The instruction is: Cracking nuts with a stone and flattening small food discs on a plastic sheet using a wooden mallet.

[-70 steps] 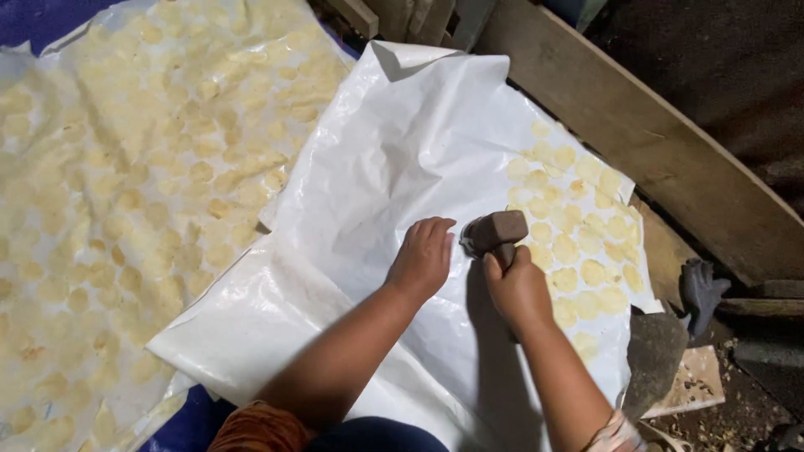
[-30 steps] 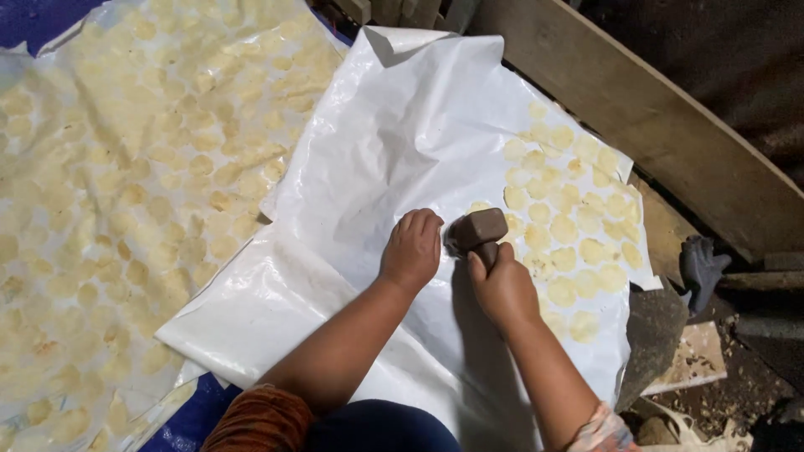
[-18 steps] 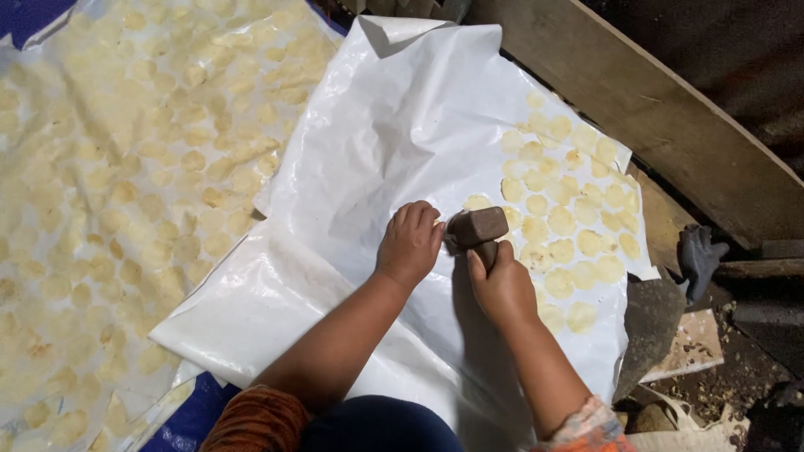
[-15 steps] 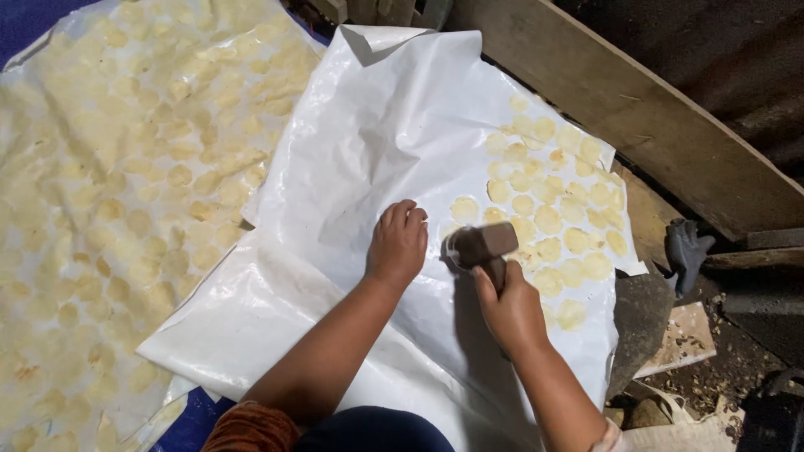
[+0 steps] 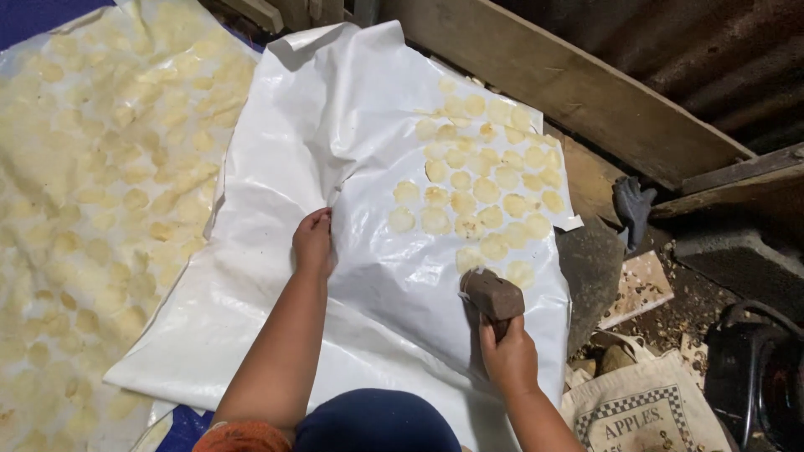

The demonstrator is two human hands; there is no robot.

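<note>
Gripping the handle of a brown block-headed wooden mallet (image 5: 492, 295), the right hand (image 5: 507, 360) is closed fully around the shaft, with the mallet head resting just at the near edge of a cluster of pale yellow flattened round pieces (image 5: 477, 180). These pieces lie under or on a white glossy plastic sheet (image 5: 335, 125); which of the two cannot be told. The left hand (image 5: 313, 243) is further left, fingers curled over and pinching a raised fold of the same sheet. The two hands are well apart. Nearest the camera, a dark blue garment (image 5: 373, 423) and both forearms are in view. At near right lies a beige cloth bag with a chequered band (image 5: 645, 414), with a dark rounded object (image 5: 766, 368) beside it. To the left, a second clear plastic sheet covering many pale yellow rounds (image 5: 92, 192) extends across the floor. Further right, a grey work glove (image 5: 632, 208) lies on the ground. At the far side, a long bare wooden plank (image 5: 569, 84) runs diagonally behind the white sheet.
</note>
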